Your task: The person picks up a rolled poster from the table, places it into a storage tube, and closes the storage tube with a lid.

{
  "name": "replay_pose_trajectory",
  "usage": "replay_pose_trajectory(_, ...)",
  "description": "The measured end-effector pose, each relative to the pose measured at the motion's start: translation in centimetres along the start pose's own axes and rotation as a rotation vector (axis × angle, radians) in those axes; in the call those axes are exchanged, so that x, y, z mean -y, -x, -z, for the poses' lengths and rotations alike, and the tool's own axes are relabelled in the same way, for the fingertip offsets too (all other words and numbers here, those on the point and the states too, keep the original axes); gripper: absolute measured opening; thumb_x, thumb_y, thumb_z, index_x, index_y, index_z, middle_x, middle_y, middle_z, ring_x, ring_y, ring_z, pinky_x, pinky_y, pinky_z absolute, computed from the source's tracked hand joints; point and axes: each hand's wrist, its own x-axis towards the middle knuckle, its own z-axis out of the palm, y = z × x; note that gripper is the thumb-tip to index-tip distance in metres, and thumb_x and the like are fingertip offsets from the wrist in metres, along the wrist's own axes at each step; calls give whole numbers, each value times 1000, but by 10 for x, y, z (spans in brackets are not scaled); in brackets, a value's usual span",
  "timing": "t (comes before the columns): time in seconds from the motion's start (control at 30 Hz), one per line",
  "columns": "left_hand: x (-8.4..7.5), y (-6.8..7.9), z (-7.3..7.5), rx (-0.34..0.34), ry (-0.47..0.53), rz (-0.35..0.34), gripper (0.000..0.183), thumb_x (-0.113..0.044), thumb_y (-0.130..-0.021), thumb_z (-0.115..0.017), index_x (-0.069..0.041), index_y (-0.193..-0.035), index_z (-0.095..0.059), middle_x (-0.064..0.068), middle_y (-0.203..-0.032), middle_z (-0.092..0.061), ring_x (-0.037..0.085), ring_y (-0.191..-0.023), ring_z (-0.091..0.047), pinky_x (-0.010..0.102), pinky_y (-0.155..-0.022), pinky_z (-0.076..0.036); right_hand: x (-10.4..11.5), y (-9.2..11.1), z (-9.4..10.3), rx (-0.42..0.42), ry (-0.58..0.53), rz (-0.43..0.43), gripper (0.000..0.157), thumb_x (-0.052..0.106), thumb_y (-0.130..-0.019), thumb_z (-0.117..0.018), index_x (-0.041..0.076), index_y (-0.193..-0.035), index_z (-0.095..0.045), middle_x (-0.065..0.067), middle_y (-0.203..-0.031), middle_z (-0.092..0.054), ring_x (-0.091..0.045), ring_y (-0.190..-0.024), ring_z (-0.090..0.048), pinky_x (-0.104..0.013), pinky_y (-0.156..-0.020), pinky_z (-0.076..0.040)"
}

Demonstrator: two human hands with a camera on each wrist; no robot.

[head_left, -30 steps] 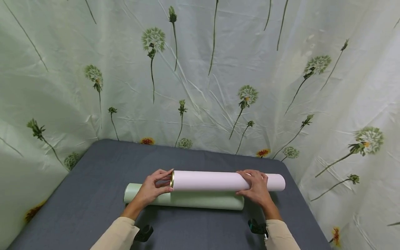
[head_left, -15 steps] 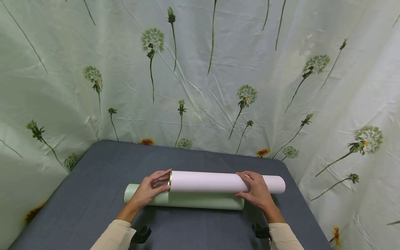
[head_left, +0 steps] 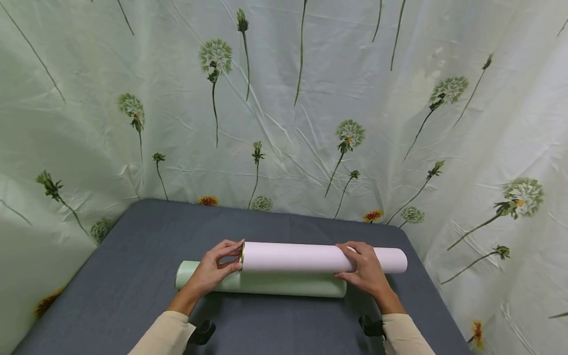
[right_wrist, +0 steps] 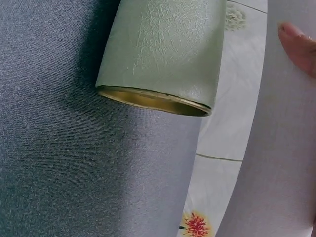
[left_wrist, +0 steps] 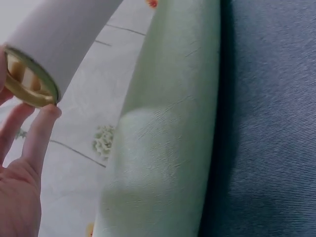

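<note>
A long pale pink tube (head_left: 288, 257) with a gold metal rim at its left end lies crosswise in both hands. My left hand (head_left: 208, 271) pinches that rimmed end, thumb on the near side and fingers on the far side. In the left wrist view the fingertips of the left hand (left_wrist: 22, 182) touch the gold rim (left_wrist: 29, 94). Nearer the other end, my right hand (head_left: 366, 271) grips the tube from the near side. A pale green tube (head_left: 284, 285) lies on the table just in front, partly behind the left hand. Its right end shows a gold rim (right_wrist: 153, 100).
A dark grey cloth covers the table (head_left: 146, 231). Behind and at the sides hangs a pale curtain (head_left: 284, 123) printed with dandelions. Black wrist devices, the left one (head_left: 203, 333) and the right one (head_left: 370, 326), hang below the wrists over the near part of the table.
Both hands keep their hold on the pink tube, which has shifted only very slightly. The green tube has stayed in place.
</note>
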Motion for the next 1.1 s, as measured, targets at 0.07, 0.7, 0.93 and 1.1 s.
replay_pose_trajectory(0.07, 1, 2, -2, -5, -11, -8, 54, 1, -89, -64, 13, -136, -44, 24, -118, -50, -4, -110, -52, 28, -86, -52, 0, 0, -1, -1, 1, -2, 73, 26, -47, -95, 7, -113, -69, -12, -103, -64, -33, -94, -59, -56, -76, -43)
replay_pose_trajectory(0.7, 5, 4, -13, -23, -10, -42, 51, 1, -92, -59, 12, -139, -41, 25, -122, -48, -4, -114, -49, 21, -83, -51, 1, 3, -2, 26, -2, -49, 73, 23, -46, -95, 7, -113, -70, -11, -102, -66, -31, -94, -59, -52, -76, -43)
replay_pose_trajectory(0.93, 1, 3, -5, 5, -38, 29, 53, -2, -91, -63, 9, -139, -43, 23, -127, -49, -4, -115, -49, 40, -93, -47, 2, 3, -3, 36, -6, -66, 74, 24, -47, -95, 7, -115, -70, -10, -104, -66, -31, -96, -59, -54, -80, -44)
replay_pose_trajectory(1.1, -2, 2, 0, 19, -53, 76, 54, -7, -91, -65, 4, -140, -44, 21, -132, -48, 14, -120, -53, 38, -96, -46, 3, 5, -5, 32, -17, -78, 73, 24, -46, -96, 9, -114, -71, -9, -103, -66, -30, -96, -59, -53, -78, -44)
